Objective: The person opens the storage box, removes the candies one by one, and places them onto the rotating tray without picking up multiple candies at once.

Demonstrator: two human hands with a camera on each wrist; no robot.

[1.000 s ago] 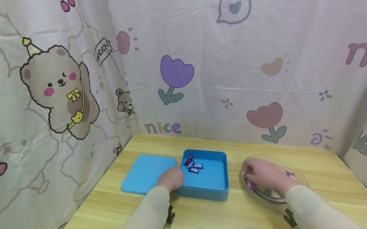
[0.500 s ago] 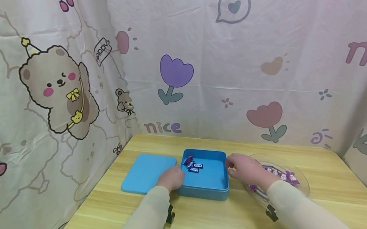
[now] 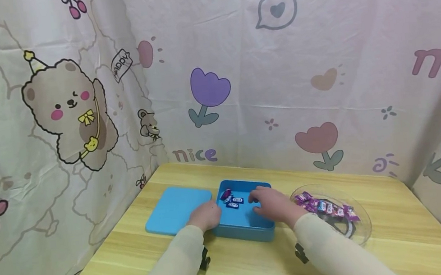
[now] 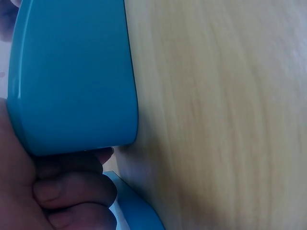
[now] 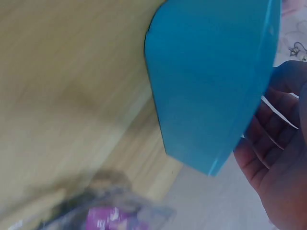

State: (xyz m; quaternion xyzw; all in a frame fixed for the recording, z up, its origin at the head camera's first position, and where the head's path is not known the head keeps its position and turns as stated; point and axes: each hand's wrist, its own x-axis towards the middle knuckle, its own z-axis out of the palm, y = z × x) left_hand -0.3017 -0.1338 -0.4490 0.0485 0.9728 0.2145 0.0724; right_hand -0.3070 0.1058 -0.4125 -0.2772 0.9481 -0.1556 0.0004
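Observation:
My left hand (image 3: 206,215) grips the near left side of an open blue box (image 3: 252,234); in the left wrist view its curled fingers (image 4: 79,189) lie against the outer wall. Wrapped candies (image 3: 232,200), purple and dark blue, lie in the box's left part. Over the box's right part hovers my right hand (image 3: 273,205), palm down with bent fingers. In the right wrist view the box's wall (image 5: 206,86) hides its fingertips, and I cannot tell whether a candy is between them.
A flat blue lid (image 3: 175,208) lies left of the box on the wooden table (image 3: 236,272). To the right stands a clear round bowl (image 3: 363,230) with several purple-wrapped candies (image 3: 328,208) inside. Printed curtains (image 3: 248,61) hang behind and left of the table.
The right hand has gone left from the bowl, past the box's right rim, to above its inside. The bowl's candies are uncovered now. The left hand and box have stayed put.

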